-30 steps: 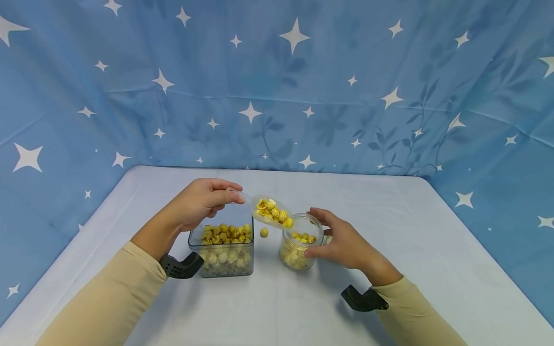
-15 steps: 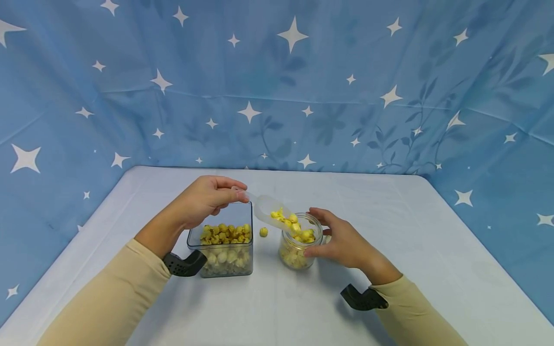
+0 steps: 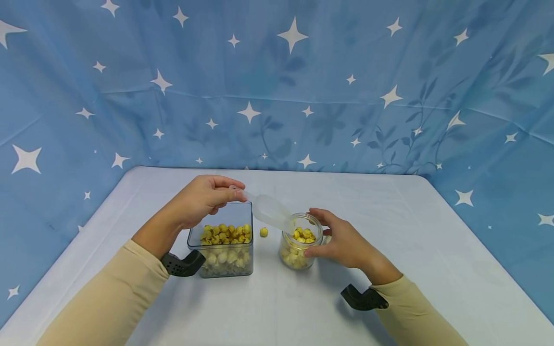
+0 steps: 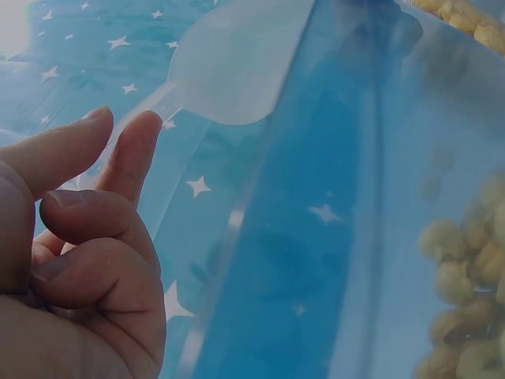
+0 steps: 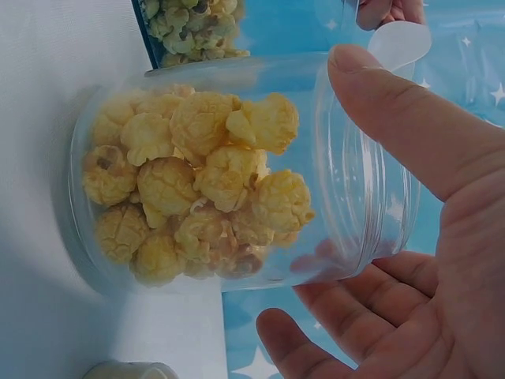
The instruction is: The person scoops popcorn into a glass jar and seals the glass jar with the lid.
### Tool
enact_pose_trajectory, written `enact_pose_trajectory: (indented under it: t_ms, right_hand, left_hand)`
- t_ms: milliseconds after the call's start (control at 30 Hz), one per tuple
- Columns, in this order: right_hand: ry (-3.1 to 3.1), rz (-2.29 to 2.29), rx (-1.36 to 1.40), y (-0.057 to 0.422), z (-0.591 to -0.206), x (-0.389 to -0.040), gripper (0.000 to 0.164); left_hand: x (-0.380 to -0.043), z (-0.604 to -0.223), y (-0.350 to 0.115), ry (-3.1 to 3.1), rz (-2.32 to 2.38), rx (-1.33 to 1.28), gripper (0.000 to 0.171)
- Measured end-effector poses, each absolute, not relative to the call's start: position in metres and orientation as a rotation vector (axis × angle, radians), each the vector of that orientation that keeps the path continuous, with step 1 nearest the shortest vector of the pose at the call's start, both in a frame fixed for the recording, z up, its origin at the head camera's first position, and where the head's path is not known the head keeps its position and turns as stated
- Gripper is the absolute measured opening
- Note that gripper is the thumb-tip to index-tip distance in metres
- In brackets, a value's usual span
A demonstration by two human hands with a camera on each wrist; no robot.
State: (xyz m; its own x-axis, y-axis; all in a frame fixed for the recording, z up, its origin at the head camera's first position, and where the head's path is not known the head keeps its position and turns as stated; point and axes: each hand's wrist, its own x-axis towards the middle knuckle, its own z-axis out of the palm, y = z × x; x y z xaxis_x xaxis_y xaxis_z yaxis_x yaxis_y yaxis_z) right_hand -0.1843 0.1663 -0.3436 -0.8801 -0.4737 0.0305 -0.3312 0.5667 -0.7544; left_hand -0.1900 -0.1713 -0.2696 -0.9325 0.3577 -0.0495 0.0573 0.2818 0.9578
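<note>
My left hand (image 3: pixel 203 199) pinches the handle of a translucent white scoop (image 3: pixel 269 210) between thumb and fingers. The scoop tilts down to the right, its tip at the mouth of a clear jar (image 3: pixel 289 252), and its bowl looks bare of popcorn. Yellow popcorn (image 5: pixel 197 178) fills the lower part of the jar. My right hand (image 3: pixel 342 238) grips the jar near its neck, thumb on the near side and fingers round the far side. Under my left hand stands a clear rectangular container (image 3: pixel 253 262) with popcorn (image 3: pixel 225 234) in it.
A single popcorn piece (image 3: pixel 263 232) lies on the white table (image 3: pixel 277 307) between container and jar. Behind the jar, a small pale round object (image 5: pixel 132 371) shows at the edge of the right wrist view. A blue star-patterned cloth (image 3: pixel 277 72) hangs behind.
The popcorn on the scoop has slid off into the jar. The scoop has tipped further down and shifted slightly. My right hand and the jar have stayed in place.
</note>
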Motion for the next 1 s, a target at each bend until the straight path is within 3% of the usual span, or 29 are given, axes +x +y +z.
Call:
enact_pose_trajectory:
  t_ms: [633, 1000]
  right_hand:
    - [2.661, -1.221, -0.8, 0.167, -0.341, -0.186, 0.096]
    - [2.693, -1.196, -0.979, 0.145, -0.313, -0.188, 0.096]
  left_hand:
    - [-0.182, -0.273, -0.186, 2.297, 1.725, 0.4, 0.042]
    - [-0.166, -0.268, -0.216, 2.387, 1.753, 0.396, 0.043]
